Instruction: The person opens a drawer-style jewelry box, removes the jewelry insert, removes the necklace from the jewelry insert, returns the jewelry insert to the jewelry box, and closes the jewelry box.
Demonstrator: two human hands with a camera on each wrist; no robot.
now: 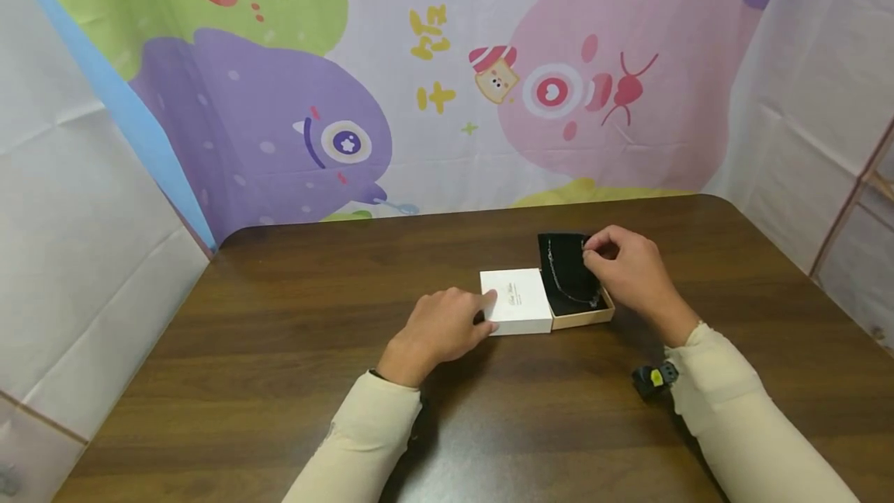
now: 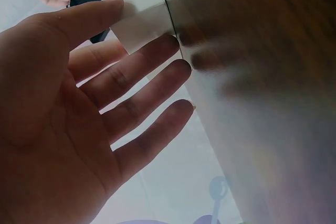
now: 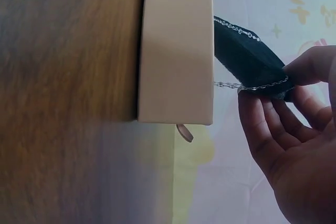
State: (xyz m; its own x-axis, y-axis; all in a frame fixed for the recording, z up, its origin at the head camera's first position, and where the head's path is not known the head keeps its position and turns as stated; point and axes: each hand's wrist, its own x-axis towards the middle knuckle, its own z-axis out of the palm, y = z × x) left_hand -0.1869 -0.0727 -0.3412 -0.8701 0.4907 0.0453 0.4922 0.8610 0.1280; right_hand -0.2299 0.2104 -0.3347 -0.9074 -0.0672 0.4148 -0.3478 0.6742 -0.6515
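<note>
A white sliding gift box sleeve [image 1: 517, 301] with small lettering lies on the table, and its tan drawer [image 1: 583, 319] is pulled out to the right. Thumb and index finger of my left hand [image 1: 441, 324] hold the sleeve at its left end; the other fingers stretch out in the left wrist view. Over the drawer, a black velvety pad [image 1: 567, 274] stands tilted, with a thin silver chain [image 1: 559, 279] across it. My right hand [image 1: 632, 274] pinches the pad's right edge. The chain runs close to those fingertips in the right wrist view.
The box stands on a brown wooden table [image 1: 293, 348]. Behind the table hangs a cartoon-printed curtain [image 1: 447, 154]. A ribbon tab [image 3: 185, 132] sticks out from the drawer's end. A black wrist device [image 1: 655, 380] sits at the right sleeve cuff.
</note>
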